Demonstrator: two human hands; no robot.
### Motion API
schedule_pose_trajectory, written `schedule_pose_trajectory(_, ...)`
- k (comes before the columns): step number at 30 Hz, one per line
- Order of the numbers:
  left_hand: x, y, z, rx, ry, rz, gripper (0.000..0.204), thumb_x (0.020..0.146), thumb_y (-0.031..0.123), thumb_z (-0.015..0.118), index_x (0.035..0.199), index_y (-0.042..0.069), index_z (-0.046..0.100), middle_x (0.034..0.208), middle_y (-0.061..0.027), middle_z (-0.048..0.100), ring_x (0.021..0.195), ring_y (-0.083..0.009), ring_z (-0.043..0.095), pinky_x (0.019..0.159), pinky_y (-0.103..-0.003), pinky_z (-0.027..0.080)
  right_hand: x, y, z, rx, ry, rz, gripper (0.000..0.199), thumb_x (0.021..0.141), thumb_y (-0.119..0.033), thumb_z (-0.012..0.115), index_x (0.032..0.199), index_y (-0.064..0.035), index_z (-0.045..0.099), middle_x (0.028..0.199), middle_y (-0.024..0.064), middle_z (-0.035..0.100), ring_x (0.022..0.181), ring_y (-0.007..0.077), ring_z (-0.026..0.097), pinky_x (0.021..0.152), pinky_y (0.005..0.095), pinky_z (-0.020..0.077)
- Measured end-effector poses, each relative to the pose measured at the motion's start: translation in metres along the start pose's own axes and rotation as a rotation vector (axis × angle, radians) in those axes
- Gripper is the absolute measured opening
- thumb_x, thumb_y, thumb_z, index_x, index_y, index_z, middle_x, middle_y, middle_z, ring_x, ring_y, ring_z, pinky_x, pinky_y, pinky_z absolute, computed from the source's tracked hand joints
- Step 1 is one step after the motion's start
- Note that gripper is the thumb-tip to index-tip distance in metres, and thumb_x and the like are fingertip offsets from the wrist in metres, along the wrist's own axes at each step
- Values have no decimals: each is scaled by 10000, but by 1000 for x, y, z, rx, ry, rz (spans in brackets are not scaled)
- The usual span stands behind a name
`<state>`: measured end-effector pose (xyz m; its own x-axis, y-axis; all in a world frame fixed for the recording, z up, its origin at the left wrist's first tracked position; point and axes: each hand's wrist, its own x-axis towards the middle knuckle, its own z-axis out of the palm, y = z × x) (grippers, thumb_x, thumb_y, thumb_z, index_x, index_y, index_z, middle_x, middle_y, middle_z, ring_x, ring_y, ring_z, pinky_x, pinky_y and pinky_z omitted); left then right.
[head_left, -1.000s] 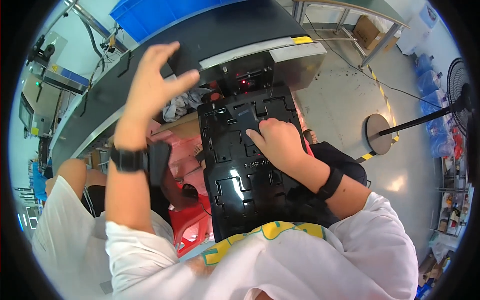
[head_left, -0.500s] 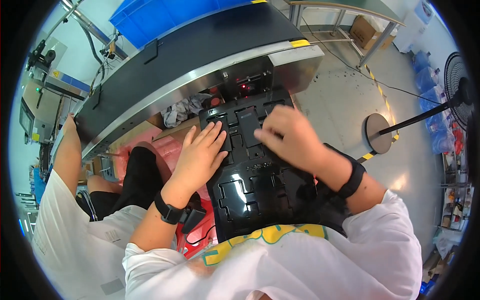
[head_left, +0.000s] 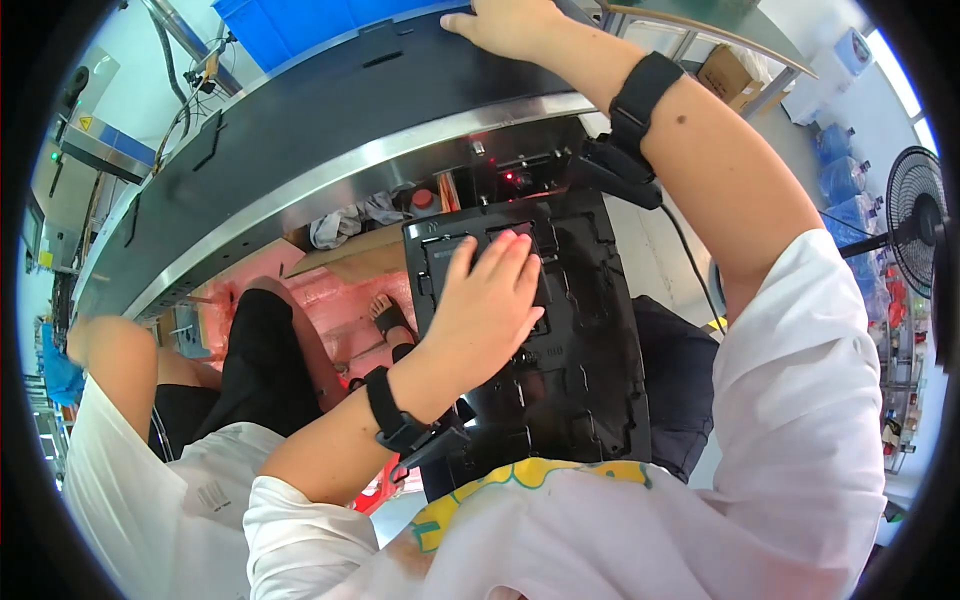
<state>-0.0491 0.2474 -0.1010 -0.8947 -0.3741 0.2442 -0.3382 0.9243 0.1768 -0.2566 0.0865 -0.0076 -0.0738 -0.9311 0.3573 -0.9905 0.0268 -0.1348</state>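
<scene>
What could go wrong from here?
Only the left hand rests on the black tray, so an uneven press might tip or shift it. The dark cable hanging loose below the right wrist could snag while the right hand is out over the dark work surface.

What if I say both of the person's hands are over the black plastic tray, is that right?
Not quite: only the left hand is over the black plastic tray. The head view shows the right hand up at the black conveyor belt instead.
</scene>
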Motion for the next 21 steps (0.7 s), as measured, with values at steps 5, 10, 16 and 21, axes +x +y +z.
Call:
schedule_pose_trajectory(5,-4,-4,-4,255,-153,218,419,793,174,610,1162,-20,561,1323,-169,471,1219,-272,450,1026,-456,328,9,-11,13,8,-104,187,593,882,-527,475,1101,4,624,1195,232,548,1118,393,515,907,490,432)
schedule_pose_trajectory(10,-3,-8,-22,124,-138,201,405,774,158,618,1148,6,580,1315,-166,474,1197,-309,466,1022,-467,332,15,-32,17,-72,-109,248,592,866,-543,498,1123,-25,625,1163,185,577,1107,357,525,950,476,377)
schedule_pose_trajectory(16,61,-102,-85,19,467,111,214,764,108,626,969,52,644,1061,-120,597,1002,-302,561,878,-405,441,9,41,5,213,-120,239,489,706,-442,685,911,2,682,925,219,658,894,346,639,773,392,504)
schedule_pose_trajectory(21,66,-276,-111,350,407,-291,442,878,214,578,1292,79,499,1454,-141,341,1331,-333,324,1065,-378,305,-84,26,-52,518,-88,122,395,811,-338,665,641,-4,541,544,23,441,500,106,408,492,307,358)
